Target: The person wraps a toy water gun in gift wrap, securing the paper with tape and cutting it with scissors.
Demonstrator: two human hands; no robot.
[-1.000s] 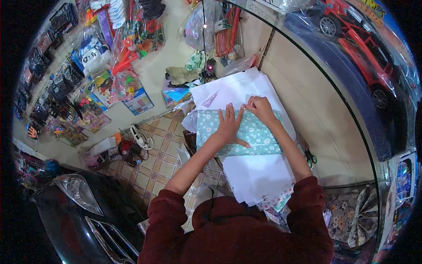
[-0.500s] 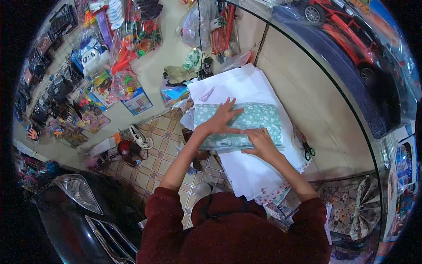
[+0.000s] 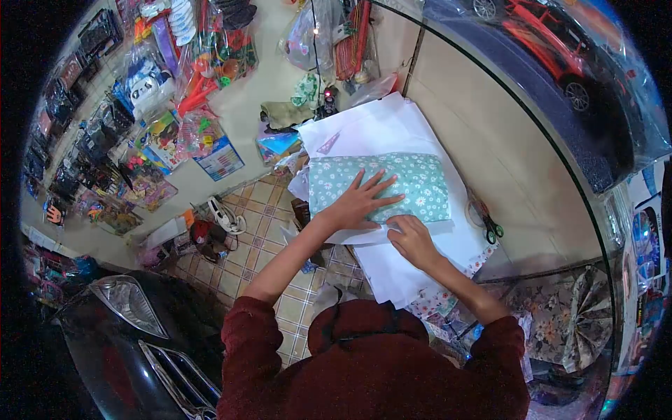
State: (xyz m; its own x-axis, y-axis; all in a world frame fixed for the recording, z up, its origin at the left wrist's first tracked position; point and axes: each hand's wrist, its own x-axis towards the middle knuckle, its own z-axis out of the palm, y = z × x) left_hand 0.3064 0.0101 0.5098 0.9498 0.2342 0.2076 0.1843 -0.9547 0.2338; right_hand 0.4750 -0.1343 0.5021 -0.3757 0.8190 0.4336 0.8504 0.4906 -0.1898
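A flat rectangular package in mint-green paper with white daisies lies on large white paper sheets. My left hand rests flat on the package with its fingers spread. Along the near edge, my right hand has its fingers curled together, touching the paper there. Whether it pinches the edge or only presses it is hidden under the fingers. A pale strip of paper shows along the near side of the package.
Dark-handled scissors lie right of the sheets, by a glass panel with a black edge. Bagged toys hang on the left wall. A black toy car stands at lower left on the tiled floor.
The package's near edge has moved slightly away from me, and a pale strip shows there now. My left hand lies lower on the package, and my right hand has shifted slightly towards me.
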